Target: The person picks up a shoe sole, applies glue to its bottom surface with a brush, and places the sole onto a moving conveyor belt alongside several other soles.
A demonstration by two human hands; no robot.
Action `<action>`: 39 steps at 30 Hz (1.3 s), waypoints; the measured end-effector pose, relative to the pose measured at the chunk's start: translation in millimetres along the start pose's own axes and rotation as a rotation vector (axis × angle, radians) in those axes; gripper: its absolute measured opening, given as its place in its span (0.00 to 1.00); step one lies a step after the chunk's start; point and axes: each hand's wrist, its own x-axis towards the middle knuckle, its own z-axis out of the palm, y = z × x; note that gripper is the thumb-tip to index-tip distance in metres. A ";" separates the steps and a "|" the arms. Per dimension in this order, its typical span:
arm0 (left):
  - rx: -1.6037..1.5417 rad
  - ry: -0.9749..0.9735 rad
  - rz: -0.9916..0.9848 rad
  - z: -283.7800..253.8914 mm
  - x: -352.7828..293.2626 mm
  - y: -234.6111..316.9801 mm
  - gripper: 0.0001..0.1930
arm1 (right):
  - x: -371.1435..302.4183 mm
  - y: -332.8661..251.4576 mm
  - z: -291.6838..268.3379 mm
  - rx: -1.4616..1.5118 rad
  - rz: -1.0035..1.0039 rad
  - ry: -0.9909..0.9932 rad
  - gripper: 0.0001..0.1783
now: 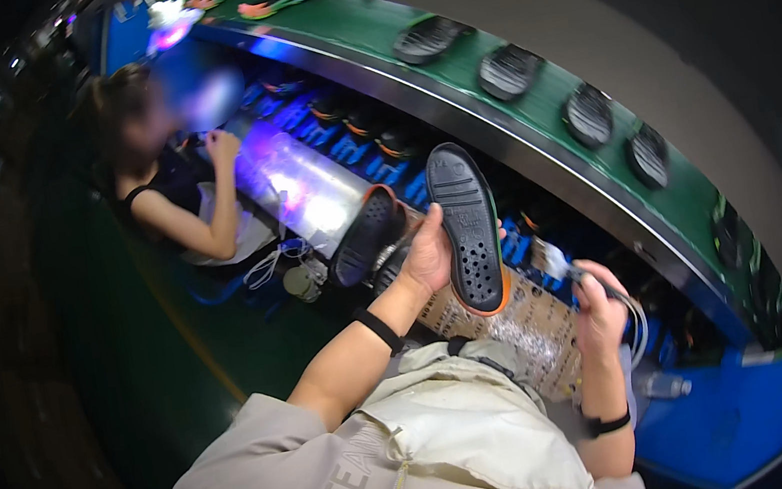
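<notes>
Held upright in my left hand (428, 257) is a black shoe sole (465, 223) with orange and green along its edge. Its ridged face, with a cluster of round holes at the lower end, is turned toward me. To the right, my right hand (600, 306) is closed round a slim dark-handled tool (577, 273) with a whitish tip. A pale cord (643, 333) loops beside that hand; whether it joins the tool I cannot tell. The tip is apart from the sole. A second black sole (365, 238) with an orange rim lies left of my left hand.
A green conveyor belt (579, 80) carrying several black soles curves along the far side behind a metal edge. Below it are racks of blue holders (390, 169). Printed brown cardboard (525, 326) covers the bench before me. A co-worker (186, 194) sits at the left under violet light.
</notes>
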 end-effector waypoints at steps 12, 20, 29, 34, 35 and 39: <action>0.251 0.117 -0.107 39.2 -20.3 -65.0 0.43 | 33.5 -12.6 86.6 -0.133 -0.184 0.059 0.10; 0.395 0.068 0.036 33.5 -4.5 -48.0 0.42 | -10.0 -37.3 71.6 -0.726 -0.266 -0.247 0.13; 0.330 -0.004 -0.094 42.3 -20.9 -38.6 0.48 | -5.9 -71.0 66.6 -0.422 -0.152 -0.233 0.13; 0.387 0.054 -0.083 42.8 -34.8 -64.6 0.42 | 7.9 -48.4 88.0 -0.409 -0.360 -0.200 0.15; 0.347 0.077 -0.045 50.1 -33.9 -63.3 0.42 | 8.2 -53.3 86.1 -0.413 -0.326 -0.300 0.15; 0.304 -0.016 -0.119 42.4 -33.7 -43.5 0.42 | 15.6 -55.1 73.6 -0.116 -0.137 -0.339 0.18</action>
